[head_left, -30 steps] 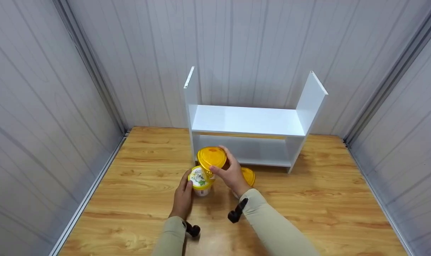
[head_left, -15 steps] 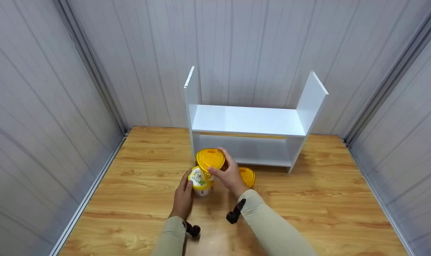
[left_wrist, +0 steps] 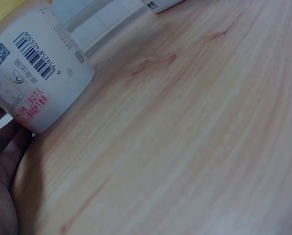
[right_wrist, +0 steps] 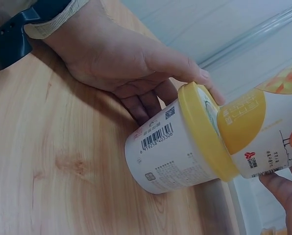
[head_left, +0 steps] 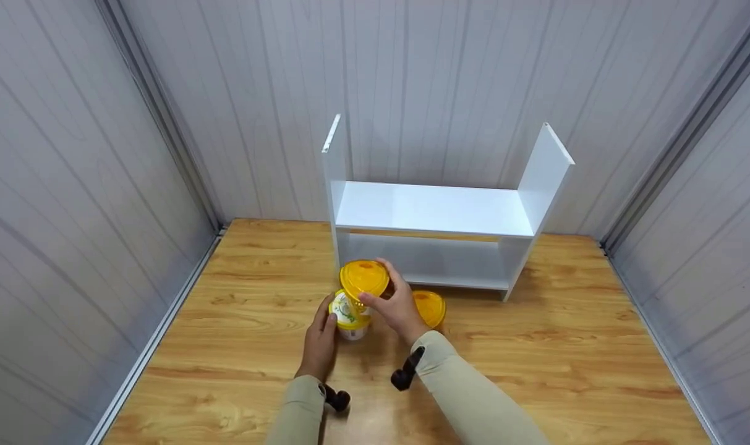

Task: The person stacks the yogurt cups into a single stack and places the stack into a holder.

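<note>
Two paper food tubs are stacked between my hands in the head view. My left hand (head_left: 318, 343) steadies the lower tub (head_left: 353, 334), a white one with a yellow-rimmed lid, standing on the wooden surface. In the right wrist view, the left thumb lies at its lid rim and the fingers curl behind. My right hand (head_left: 399, 306) grips the upper tub (head_left: 363, 278), which has an orange-yellow lid. Its base meets the lower tub's lid (right_wrist: 209, 122). The left wrist view shows the lower tub's barcode side (left_wrist: 38, 73) with left fingers (left_wrist: 9, 147) beside it.
Another tub (head_left: 430, 308) with an orange-yellow lid stands right of the stack, partly hidden by my right hand. Behind is a white two-tier shelf (head_left: 433, 207) with tall side panels (head_left: 543, 176). Panelled walls (head_left: 412, 93) enclose the wooden surface (head_left: 257, 290).
My right hand has shifted slightly left and down with the upper tub, bringing it further over the lower tub's lid. The left hand and lower tub stay nearly in place.
</note>
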### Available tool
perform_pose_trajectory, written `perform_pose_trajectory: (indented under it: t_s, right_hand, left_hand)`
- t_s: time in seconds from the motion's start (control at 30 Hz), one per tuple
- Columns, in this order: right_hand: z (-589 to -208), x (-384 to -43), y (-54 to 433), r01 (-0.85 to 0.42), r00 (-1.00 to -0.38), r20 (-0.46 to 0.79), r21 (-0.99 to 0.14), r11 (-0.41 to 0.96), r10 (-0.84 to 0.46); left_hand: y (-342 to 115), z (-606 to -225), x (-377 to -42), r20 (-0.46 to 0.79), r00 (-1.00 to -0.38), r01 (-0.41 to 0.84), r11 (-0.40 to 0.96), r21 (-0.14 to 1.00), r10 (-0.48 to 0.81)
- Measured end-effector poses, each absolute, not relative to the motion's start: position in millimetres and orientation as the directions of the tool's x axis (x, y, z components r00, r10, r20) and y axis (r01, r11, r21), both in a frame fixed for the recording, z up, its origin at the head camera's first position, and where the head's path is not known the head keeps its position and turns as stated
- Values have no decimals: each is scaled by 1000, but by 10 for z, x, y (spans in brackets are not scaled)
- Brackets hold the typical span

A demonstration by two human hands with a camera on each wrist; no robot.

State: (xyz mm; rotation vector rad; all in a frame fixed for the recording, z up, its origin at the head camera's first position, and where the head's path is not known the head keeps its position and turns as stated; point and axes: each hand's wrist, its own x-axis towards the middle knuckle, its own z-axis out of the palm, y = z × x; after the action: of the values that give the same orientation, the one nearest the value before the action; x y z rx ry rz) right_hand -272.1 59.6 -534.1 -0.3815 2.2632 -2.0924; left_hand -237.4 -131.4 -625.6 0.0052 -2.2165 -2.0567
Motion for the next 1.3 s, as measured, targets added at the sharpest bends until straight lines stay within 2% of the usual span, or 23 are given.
perform_pose_trajectory:
  t_s: [0.23,0.57,1.3]
  right_hand:
    - [-5338,-2720,550,-129,-971,119,-991,35,-205]
    - [-5383,-2724,499,-162,-959,156,-987,6,-236]
    - [-5372,-2731,422,-144,-964,122,-986,79,-235]
  left_hand:
    - [-1331,-6492,-2492,85,-992,77,85,993,-97]
    - [-1336,-6523,-2501,95,-993,91,59,994,-64]
    - [-1339,-6543,-2520,81,-992,71,102,992,-97]
